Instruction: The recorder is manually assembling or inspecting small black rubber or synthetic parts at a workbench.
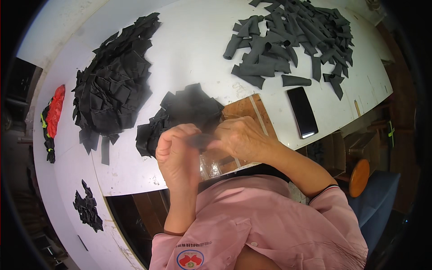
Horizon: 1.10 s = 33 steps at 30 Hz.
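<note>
Between my two hands is a small dark fabric piece [201,141], blurred by motion. My left hand [176,146] has its fingers curled and pressed on the piece's left end. Gripping its right end, my right hand [243,138] has the thumb and fingers pinched together. Just beyond the hands lies a small heap of flat black fabric pieces [189,108]. Under my right hand is a brown board [261,114] with strips of clear tape on it, at the table's near edge.
A large pile of flat black pieces [112,85] covers the table's left. Rolled dark grey tubes [288,40] spread over the far right. A phone [302,112] lies right of the board. Black scraps [87,207] and a red bag [56,110] sit at the left. A round stool [359,177] stands below right.
</note>
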Each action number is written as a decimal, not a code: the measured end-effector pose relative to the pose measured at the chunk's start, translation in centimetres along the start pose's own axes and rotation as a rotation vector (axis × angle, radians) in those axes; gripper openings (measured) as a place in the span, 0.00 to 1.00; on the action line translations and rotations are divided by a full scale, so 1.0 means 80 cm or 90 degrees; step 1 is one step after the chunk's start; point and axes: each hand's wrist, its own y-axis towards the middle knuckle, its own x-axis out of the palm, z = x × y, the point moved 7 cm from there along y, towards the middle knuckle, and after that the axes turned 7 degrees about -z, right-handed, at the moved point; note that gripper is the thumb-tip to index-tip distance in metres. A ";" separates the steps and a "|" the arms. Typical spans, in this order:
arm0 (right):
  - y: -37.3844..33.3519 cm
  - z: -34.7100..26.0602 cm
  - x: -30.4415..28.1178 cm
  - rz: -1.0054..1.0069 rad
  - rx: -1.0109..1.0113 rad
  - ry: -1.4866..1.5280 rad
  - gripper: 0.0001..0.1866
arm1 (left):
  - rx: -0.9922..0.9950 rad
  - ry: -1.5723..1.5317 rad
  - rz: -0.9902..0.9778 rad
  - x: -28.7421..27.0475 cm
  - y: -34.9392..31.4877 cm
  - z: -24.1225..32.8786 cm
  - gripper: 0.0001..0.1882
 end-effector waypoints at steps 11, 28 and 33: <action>0.013 -0.019 -0.032 0.019 -0.055 -0.026 0.19 | 0.004 0.400 0.167 -0.040 -0.040 0.021 0.07; -0.068 0.000 0.078 -0.060 0.334 0.528 0.15 | -0.372 0.616 0.207 -0.172 -0.153 0.009 0.01; -0.059 -0.024 0.108 -0.022 0.259 0.889 0.25 | -0.240 0.365 0.100 -0.086 -0.149 0.001 0.05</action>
